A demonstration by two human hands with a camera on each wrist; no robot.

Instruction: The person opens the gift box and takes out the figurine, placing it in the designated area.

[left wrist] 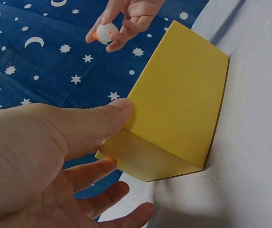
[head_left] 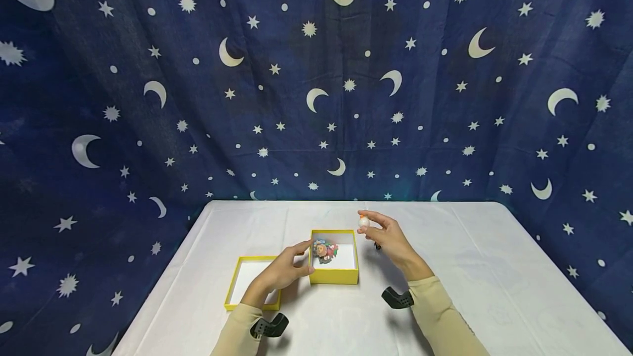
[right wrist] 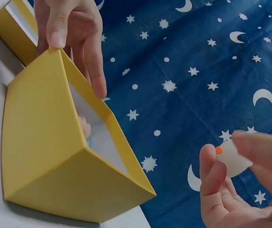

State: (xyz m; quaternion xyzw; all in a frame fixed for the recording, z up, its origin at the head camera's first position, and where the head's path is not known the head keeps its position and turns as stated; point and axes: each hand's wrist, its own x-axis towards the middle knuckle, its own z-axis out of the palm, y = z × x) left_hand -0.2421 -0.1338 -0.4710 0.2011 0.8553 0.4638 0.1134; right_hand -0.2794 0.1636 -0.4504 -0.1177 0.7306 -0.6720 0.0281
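Note:
My right hand (head_left: 393,240) pinches a small white rounded toy (head_left: 364,222) with orange bits between thumb and fingertips, raised to the right of the yellow box (head_left: 334,276). In the left wrist view, this white toy (left wrist: 107,33) appears beyond the box. My left hand (head_left: 284,269) touches the box's left side, its thumb (left wrist: 110,116) at a corner and its other fingers fairly straight. Colourful small figurines (head_left: 325,250) lie inside the box toward its left; the right wrist view shows only a sliver of one.
A yellow-rimmed white lid (head_left: 240,284) lies left of the box, partly behind my left forearm. Everything stands on a white-covered table (head_left: 445,268). A dark blue curtain (head_left: 296,125) with moons and stars hangs behind it. A small dark item (head_left: 377,246) shows beside my right hand.

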